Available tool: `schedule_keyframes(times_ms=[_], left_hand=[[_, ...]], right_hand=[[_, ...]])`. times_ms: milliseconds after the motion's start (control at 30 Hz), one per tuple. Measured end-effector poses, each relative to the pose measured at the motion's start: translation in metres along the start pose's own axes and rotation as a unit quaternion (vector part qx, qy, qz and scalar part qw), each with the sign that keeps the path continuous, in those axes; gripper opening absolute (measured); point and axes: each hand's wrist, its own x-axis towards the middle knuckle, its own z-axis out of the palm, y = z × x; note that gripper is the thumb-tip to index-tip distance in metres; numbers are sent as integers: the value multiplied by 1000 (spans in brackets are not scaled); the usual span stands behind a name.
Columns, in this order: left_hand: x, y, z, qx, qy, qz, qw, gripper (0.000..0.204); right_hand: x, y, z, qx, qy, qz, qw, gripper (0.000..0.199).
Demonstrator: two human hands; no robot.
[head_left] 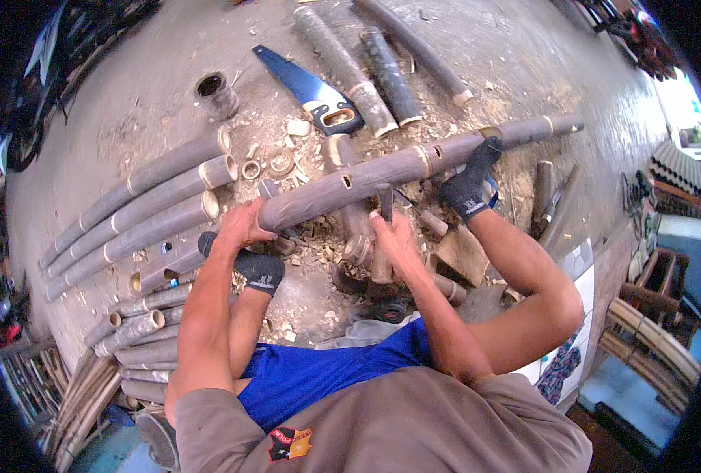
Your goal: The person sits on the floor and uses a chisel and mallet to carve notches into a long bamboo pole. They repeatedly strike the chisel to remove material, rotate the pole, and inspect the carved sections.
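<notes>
A long brown-grey bamboo pole lies slantwise before me, with small rectangular holes cut in its side and a larger notch near the right. My left hand is wrapped round its near left end. Just below the pole's middle, my right hand is closed on a short tool with a dark upper end; its exact kind is unclear. One foot in a dark sock presses against the pole toward the right. The other socked foot rests beneath my left forearm. Other bamboo pieces sit under the pole.
Beyond the pole lie a handsaw with a blue blade and several bamboo lengths. A short hollow bamboo piece stands at the back left. More poles lie to the left. Wood shavings cover the floor around the work.
</notes>
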Motion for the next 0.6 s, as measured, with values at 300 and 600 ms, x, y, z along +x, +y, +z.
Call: schedule_keyframes(times_ms=[300,600], left_hand=[[26,43,4,25,157,94,983,91],[80,151,11,-45,134,133,981,96]], right_hand=[[-78,-29,-51,-271,-70,-39,959,45],[-94,-17,-66,-355,-84,-80,928,53]])
